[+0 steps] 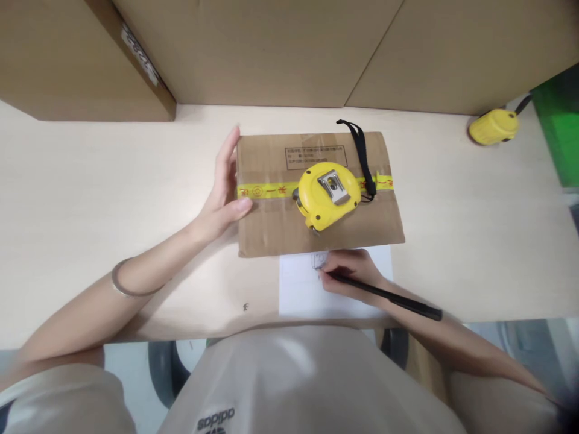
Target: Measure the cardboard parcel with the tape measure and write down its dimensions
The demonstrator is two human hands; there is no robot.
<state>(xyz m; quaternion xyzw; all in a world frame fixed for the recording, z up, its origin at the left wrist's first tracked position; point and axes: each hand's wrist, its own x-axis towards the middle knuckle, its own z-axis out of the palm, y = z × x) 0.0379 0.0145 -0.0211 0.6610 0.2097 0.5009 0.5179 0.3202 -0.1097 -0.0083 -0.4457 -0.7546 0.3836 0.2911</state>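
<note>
My left hand (228, 193) grips the left edge of a small cardboard box (266, 226), thumb on its top face and fingers along its side. Yellow tape with red print runs across the box. On top of it lies a yellow tape measure (312, 193), its metal belt clip facing up and a black wrist strap (360, 154) trailing to the right. Just below the box, my right hand (350, 271) is closed around a black pen (398, 300). The pen's tip meets a white sheet of paper (301, 295) that bears a small line drawing, partly covered by the hand.
Large cardboard boxes (257, 54) stand along the back of the light wooden table (81, 211). Another cardboard box (90, 66) is at the back left. A second yellow object with a black strap (493, 126), apparently another tape measure, sits at the far right.
</note>
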